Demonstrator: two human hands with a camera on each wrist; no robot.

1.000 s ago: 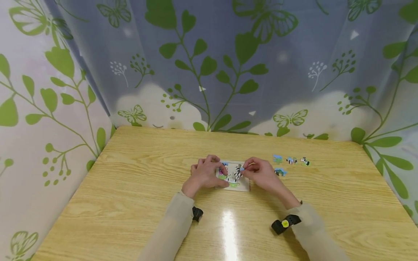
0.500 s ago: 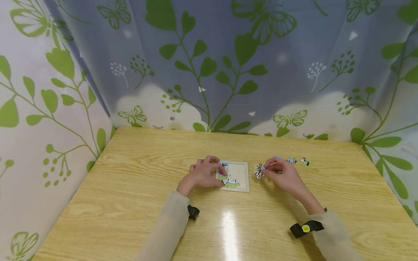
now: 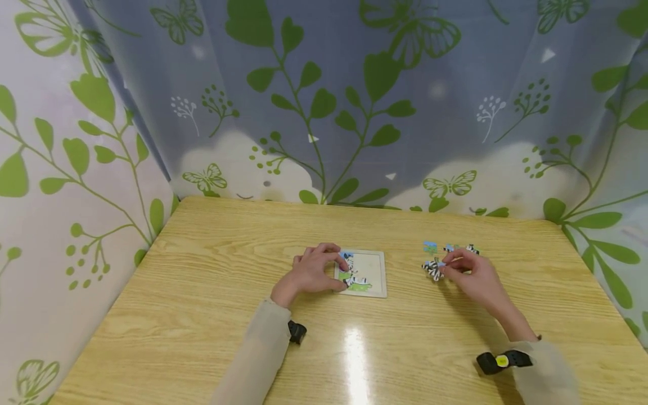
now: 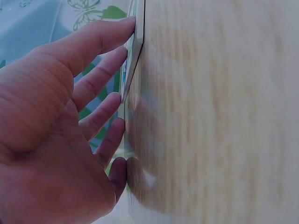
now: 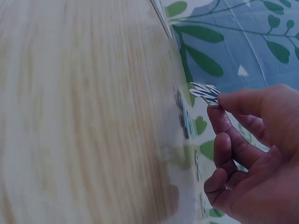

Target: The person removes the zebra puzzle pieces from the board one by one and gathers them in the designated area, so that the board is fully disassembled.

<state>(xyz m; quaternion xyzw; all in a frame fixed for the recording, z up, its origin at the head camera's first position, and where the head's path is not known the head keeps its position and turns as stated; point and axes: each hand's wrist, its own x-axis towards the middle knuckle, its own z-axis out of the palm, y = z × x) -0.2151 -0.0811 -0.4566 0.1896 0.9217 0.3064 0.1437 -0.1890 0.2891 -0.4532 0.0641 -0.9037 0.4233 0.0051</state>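
My right hand (image 3: 473, 275) pinches a zebra-striped puzzle piece (image 3: 433, 269) between thumb and fingertips. In the right wrist view that piece (image 5: 204, 94) is off the tabletop. Around it, right of the board, lie loose pieces: a blue-and-green one (image 3: 430, 247), a blue one (image 3: 450, 248) and a black-and-white one (image 3: 472, 248), the last partly hidden by my fingers. My left hand (image 3: 315, 271) rests at the left side of the puzzle board (image 3: 374, 273), thumb and fingertips touching it, fingers spread. Several fitted pieces (image 3: 359, 286) show along the board's left and lower sides.
The wooden table (image 3: 202, 326) spreads around the board. A patterned curtain (image 3: 334, 112) hangs along its back edge and both sides. Each wrist carries a black strap with a camera (image 3: 488, 363).
My right hand has lifted the zebra-striped piece away from the board and carried it right, to the loose pieces. The left hand has stayed at the board, shifting slightly left.
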